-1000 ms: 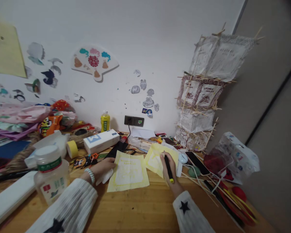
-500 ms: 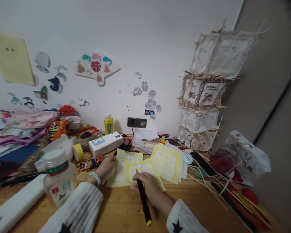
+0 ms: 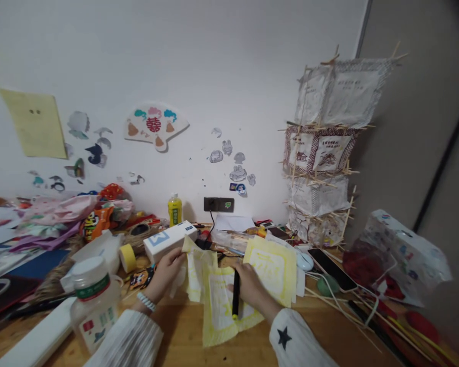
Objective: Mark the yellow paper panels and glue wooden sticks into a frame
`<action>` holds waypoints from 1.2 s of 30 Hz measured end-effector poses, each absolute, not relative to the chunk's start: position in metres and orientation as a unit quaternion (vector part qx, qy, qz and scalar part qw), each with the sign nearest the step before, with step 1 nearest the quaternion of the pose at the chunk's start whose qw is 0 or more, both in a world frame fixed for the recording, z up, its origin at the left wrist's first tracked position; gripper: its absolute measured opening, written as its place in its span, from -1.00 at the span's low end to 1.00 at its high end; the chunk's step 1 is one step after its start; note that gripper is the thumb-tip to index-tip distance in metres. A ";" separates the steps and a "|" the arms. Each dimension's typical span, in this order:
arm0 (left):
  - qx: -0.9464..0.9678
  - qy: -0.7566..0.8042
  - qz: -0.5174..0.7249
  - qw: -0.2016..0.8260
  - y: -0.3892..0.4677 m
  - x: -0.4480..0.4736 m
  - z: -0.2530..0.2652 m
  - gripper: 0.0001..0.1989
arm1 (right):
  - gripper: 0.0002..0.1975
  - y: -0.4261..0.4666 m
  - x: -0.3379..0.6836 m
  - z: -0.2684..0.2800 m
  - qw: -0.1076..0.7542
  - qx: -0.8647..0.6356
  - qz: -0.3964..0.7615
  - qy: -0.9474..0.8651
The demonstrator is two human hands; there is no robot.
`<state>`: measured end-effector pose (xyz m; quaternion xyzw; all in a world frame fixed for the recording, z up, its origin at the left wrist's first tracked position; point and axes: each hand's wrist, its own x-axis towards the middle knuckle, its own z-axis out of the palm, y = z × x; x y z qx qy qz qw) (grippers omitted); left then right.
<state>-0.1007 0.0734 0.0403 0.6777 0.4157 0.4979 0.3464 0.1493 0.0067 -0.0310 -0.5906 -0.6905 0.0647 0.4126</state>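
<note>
My left hand (image 3: 163, 271) pinches the upper corner of a thin white sheet with yellow marks (image 3: 196, 270), which is lifted and creased. In my right hand (image 3: 250, 286) is a black marker (image 3: 236, 294) with a yellow end pointing down towards me. The same hand is at the top edge of a second yellow-bordered sheet (image 3: 216, 322), which slants down towards the near side of the table. Whether the fingers grip this sheet is hidden. Another yellow-bordered sheet (image 3: 288, 255) with yellow writing lies just beyond my right hand.
On the left stand a clear plastic jar (image 3: 94, 306), a roll of yellow tape (image 3: 127, 258) and a white box (image 3: 171, 240). To the right are a phone (image 3: 332, 269), white cables and a tall stick-and-paper lantern tower (image 3: 321, 148). A yellow drink bottle (image 3: 175, 210) stands by the wall.
The sheet under my right hand has shifted towards me and tilted up. My left hand has raised its sheet's corner. The marker has swung more upright, and the view has shifted slightly.
</note>
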 end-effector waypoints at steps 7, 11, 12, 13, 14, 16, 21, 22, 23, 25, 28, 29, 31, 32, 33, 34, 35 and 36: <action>0.681 0.391 0.502 0.361 0.061 -0.100 0.048 -0.57 | -0.57 0.009 0.155 -0.031 0.509 -0.560 0.117 -0.643; 0.686 0.370 0.499 0.379 0.058 -0.101 0.050 -0.57 | -0.57 0.007 0.158 -0.031 0.518 -0.542 0.137 -0.648; 0.685 0.366 0.501 0.382 0.057 -0.101 0.049 -0.56 | -0.55 0.005 0.157 -0.033 0.510 -0.538 0.141 -0.656; 0.684 0.363 0.503 0.385 0.057 -0.102 0.049 -0.55 | -0.53 0.004 0.156 -0.034 0.501 -0.535 0.144 -0.664; 0.682 0.361 0.505 0.387 0.057 -0.103 0.049 -0.54 | -0.52 0.002 0.155 -0.036 0.491 -0.533 0.145 -0.674; 0.678 0.358 0.510 0.390 0.057 -0.104 0.048 -0.51 | -0.52 0.000 0.152 -0.037 0.473 -0.528 0.143 -0.690; 0.667 0.374 0.520 0.379 0.061 -0.103 0.046 -0.55 | -0.66 -0.003 0.147 -0.030 0.476 -0.516 0.136 -0.699; 0.663 0.384 0.522 0.374 0.063 -0.103 0.045 -0.59 | -0.70 -0.004 0.147 -0.029 0.482 -0.512 0.138 -0.697; 0.659 0.395 0.524 0.368 0.064 -0.102 0.044 -0.63 | -0.72 -0.004 0.148 -0.027 0.491 -0.509 0.140 -0.693; 0.646 0.415 0.528 0.362 0.068 -0.100 0.041 -0.69 | -0.74 -0.003 0.149 -0.026 0.513 -0.504 0.143 -0.680; 0.623 0.429 0.541 0.366 0.071 -0.099 0.037 -0.71 | -0.73 0.000 0.154 -0.022 0.559 -0.498 0.141 -0.648; 0.615 0.430 0.547 0.372 0.071 -0.098 0.036 -0.69 | -0.72 0.001 0.156 -0.019 0.577 -0.493 0.139 -0.637; 0.599 0.426 0.556 0.389 0.070 -0.097 0.035 -0.65 | -0.71 0.003 0.161 -0.012 0.610 -0.478 0.139 -0.617; 0.592 0.422 0.559 0.399 0.069 -0.097 0.036 -0.63 | -0.72 0.004 0.165 -0.008 0.625 -0.469 0.140 -0.608; 0.586 0.416 0.561 0.411 0.068 -0.096 0.036 -0.60 | -0.73 0.005 0.168 -0.003 0.639 -0.460 0.142 -0.600; 0.580 0.410 0.562 0.424 0.067 -0.095 0.037 -0.58 | -0.74 0.005 0.172 0.003 0.652 -0.452 0.144 -0.592; 0.575 0.404 0.561 0.437 0.065 -0.094 0.038 -0.56 | -0.75 0.005 0.176 0.008 0.664 -0.444 0.146 -0.584; 0.571 0.398 0.558 0.451 0.064 -0.093 0.039 -0.53 | -0.75 0.005 0.180 0.013 0.674 -0.438 0.147 -0.576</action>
